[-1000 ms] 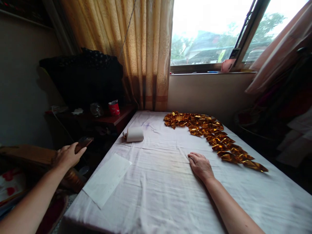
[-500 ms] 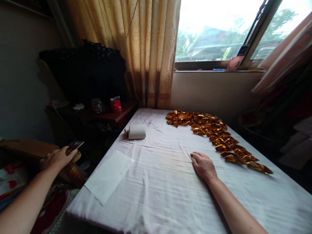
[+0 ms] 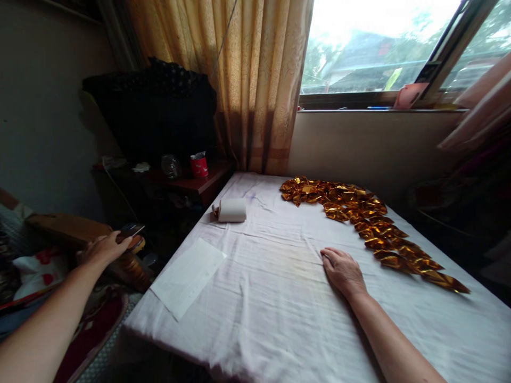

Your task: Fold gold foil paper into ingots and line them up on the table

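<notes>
My left hand [image 3: 101, 249] reaches out past the left side of the bed-like table. Its thumb and forefinger are closed at the edge of a dark flat object [image 3: 133, 230] that looks like a phone, beside a turned wooden post [image 3: 136, 270]. The other fingers are partly hidden. On the white cloth [image 3: 275, 308], my right hand [image 3: 344, 272] lies palm down with its fingers stretched out and nothing visibly held. Folded gold foil pieces [image 3: 389, 234] run in a curved row beyond it. A white paper roll [image 3: 232, 210] and a white sheet [image 3: 189, 279] lie on the left part.
A dark red cabinet [image 3: 199, 184] behind on the left bears a red cup [image 3: 199, 166], a clear jar [image 3: 171, 167] and a large dark-covered object [image 3: 151, 117]. A yellow curtain [image 3: 259, 80] hangs beside the window. Bags [image 3: 38, 274] lie at the lower left.
The view has turned slightly left, so everything sits a little farther right. Both hands keep about the same places against the cloth and the post.
</notes>
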Demonstrator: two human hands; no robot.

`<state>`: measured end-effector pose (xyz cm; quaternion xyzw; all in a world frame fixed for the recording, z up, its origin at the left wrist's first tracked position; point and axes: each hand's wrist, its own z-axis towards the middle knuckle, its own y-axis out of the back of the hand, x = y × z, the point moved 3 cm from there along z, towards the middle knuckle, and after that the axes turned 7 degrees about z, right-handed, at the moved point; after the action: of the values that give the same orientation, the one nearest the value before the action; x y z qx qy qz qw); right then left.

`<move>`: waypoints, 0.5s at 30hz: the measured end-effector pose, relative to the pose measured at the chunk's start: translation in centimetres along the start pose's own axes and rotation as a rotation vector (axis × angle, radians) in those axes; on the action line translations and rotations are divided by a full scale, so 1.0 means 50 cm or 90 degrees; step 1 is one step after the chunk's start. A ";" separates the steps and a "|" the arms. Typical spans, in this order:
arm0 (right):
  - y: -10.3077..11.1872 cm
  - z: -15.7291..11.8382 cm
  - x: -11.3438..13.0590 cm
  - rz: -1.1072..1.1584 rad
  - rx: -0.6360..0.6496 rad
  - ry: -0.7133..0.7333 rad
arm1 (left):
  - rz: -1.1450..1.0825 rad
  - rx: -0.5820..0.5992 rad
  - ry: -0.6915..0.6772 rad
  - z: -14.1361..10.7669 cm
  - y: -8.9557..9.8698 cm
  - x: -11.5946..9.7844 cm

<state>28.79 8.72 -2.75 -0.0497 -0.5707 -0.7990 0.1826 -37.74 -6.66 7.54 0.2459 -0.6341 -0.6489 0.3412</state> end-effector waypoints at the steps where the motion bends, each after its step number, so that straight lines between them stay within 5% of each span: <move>1: 0.000 0.000 0.000 0.001 0.000 0.000 | -0.003 0.002 -0.003 -0.002 0.004 0.000; 5: 0.001 0.000 0.003 0.014 -0.002 -0.001 | -0.006 -0.029 -0.005 -0.019 0.022 -0.020; 8: 0.002 0.001 0.006 0.017 -0.001 -0.006 | -0.003 -0.099 -0.028 -0.040 0.033 -0.078; 15: 0.008 0.001 0.013 0.009 0.011 -0.006 | -0.035 -0.197 -0.332 -0.127 0.043 -0.378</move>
<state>28.32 8.51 -2.22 -0.0557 -0.5782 -0.7925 0.1859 -20.47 3.55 7.07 0.0331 -0.5871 -0.7880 0.1824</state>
